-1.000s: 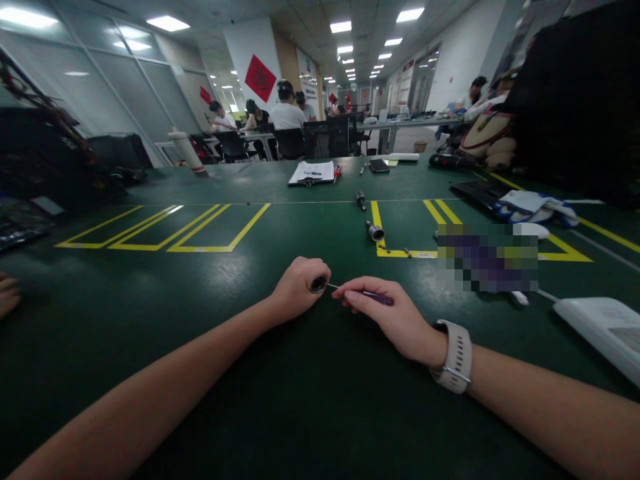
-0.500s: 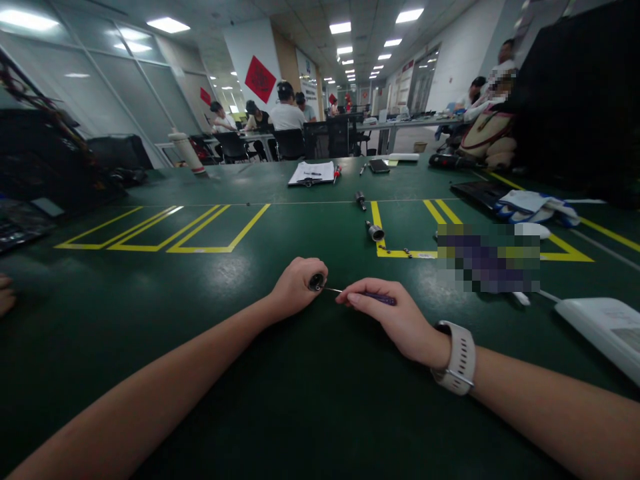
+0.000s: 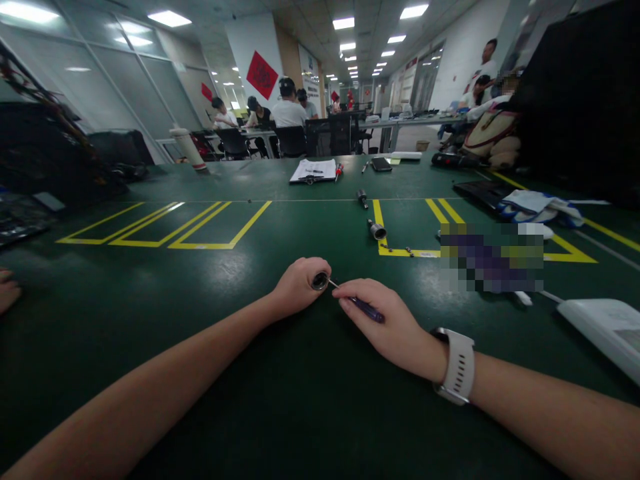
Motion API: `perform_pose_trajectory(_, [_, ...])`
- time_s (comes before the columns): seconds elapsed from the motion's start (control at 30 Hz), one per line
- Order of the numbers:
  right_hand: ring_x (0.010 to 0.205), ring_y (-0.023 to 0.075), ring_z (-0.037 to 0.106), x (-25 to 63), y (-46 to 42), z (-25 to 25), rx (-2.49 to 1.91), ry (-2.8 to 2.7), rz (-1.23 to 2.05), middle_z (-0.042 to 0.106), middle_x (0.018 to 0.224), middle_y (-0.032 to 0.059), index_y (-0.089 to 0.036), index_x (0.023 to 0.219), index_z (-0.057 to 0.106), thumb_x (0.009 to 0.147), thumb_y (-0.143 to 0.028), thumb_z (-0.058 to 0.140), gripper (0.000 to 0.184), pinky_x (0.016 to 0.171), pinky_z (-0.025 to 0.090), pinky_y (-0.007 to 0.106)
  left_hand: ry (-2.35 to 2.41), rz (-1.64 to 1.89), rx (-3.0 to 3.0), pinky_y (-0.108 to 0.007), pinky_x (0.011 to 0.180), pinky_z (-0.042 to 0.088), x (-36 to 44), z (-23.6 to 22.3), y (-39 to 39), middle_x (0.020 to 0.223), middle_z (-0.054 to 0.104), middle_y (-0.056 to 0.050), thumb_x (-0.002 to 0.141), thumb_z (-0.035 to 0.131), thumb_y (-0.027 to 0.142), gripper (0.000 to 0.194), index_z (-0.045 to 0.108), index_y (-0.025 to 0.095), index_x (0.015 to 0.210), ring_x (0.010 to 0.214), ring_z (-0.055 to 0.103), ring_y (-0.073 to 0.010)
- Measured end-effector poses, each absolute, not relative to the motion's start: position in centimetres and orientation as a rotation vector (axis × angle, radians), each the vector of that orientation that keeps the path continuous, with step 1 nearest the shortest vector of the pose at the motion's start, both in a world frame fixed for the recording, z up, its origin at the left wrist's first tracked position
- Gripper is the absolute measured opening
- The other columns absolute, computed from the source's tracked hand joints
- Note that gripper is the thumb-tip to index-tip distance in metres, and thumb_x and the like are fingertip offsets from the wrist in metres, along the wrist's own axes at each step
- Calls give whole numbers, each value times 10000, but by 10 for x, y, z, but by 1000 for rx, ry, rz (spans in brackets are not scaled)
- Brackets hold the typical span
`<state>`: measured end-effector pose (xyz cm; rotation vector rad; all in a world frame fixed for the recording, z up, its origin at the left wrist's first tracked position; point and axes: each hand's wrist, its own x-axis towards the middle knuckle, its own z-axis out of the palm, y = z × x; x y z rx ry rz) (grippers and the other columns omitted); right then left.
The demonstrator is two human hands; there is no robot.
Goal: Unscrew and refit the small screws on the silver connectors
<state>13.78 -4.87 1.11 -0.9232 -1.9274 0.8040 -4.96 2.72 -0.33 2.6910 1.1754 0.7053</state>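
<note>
My left hand (image 3: 299,285) is wrapped round a hollow cylindrical metal part (image 3: 320,280), its open round end turned toward my right hand. Between the thumb and fingers of my right hand (image 3: 377,317) is a thin screwdriver with a dark purple handle (image 3: 369,309). Its slender shaft points up and left, the tip at the rim of the metal part; whether it touches inside I cannot tell. Beyond my hands lie another metal cup-shaped part (image 3: 377,230) and a smaller metal piece with a stem (image 3: 362,198). Several tiny dark bits (image 3: 409,251) rest by the yellow tape.
Yellow tape outlines (image 3: 200,245) mark the green table (image 3: 240,400). A clipboard with paper (image 3: 314,171) lies at the back, gloves (image 3: 540,205) and a white device (image 3: 605,327) at the right. Another person's hand (image 3: 9,291) is at the left edge.
The screwdriver has tilted: its handle end has dropped and its tip has risen to the metal part's rim. My right hand has turned a little with it. My left hand keeps its hold.
</note>
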Motion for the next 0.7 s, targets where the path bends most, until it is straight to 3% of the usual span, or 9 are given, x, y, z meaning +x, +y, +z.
perform_pose_trajectory(0.1, [922, 209, 593, 137, -48, 12, -937, -1918, 798, 674, 968, 59, -224, 922, 673, 835, -182, 527, 175, 846, 441, 393, 1156, 700, 2719, -257, 614, 354, -49, -3, 26, 635, 527, 24, 747, 518, 160, 69, 504, 170, 680, 596, 487, -120])
perform_pose_trajectory(0.27, [895, 196, 611, 141, -37, 12, -932, -1537, 1397, 691, 905, 45, -208, 862, 694, 814, -258, 569, 143, 796, 450, 360, 1097, 709, 2718, -254, 614, 360, -49, -1, 23, 642, 530, 23, 753, 535, 165, 73, 503, 172, 688, 602, 490, -119])
perform_pose_trajectory(0.37, [878, 187, 606, 143, -33, 8, -900, -1343, 1564, 695, 902, 51, -192, 861, 691, 801, -272, 585, 146, 757, 449, 339, 1106, 743, 2685, -249, 608, 366, -50, 0, 23, 646, 538, 21, 755, 534, 157, 80, 500, 173, 685, 602, 494, -117])
perform_pose_trajectory(0.47, [879, 187, 603, 143, -37, 8, -897, -1422, 1445, 687, 911, 46, -201, 885, 690, 818, -279, 568, 159, 776, 450, 347, 1134, 752, 2674, -248, 607, 370, -50, -1, 24, 658, 548, 18, 756, 533, 159, 73, 504, 173, 691, 608, 502, -117])
perform_pose_trajectory(0.63, [864, 203, 596, 140, -51, 16, -976, -1789, 955, 678, 898, 45, -235, 884, 691, 830, -220, 540, 160, 801, 444, 384, 1117, 709, 2773, -264, 629, 363, -50, -4, 25, 668, 557, 9, 746, 526, 145, 49, 518, 169, 704, 628, 512, -129])
perform_pose_trajectory(0.7, [854, 206, 597, 140, -52, 17, -982, -1826, 933, 681, 887, 47, -231, 862, 693, 820, -209, 547, 154, 801, 444, 390, 1094, 684, 2811, -267, 629, 359, -50, -3, 24, 664, 555, 6, 738, 518, 131, 56, 518, 168, 696, 629, 512, -132])
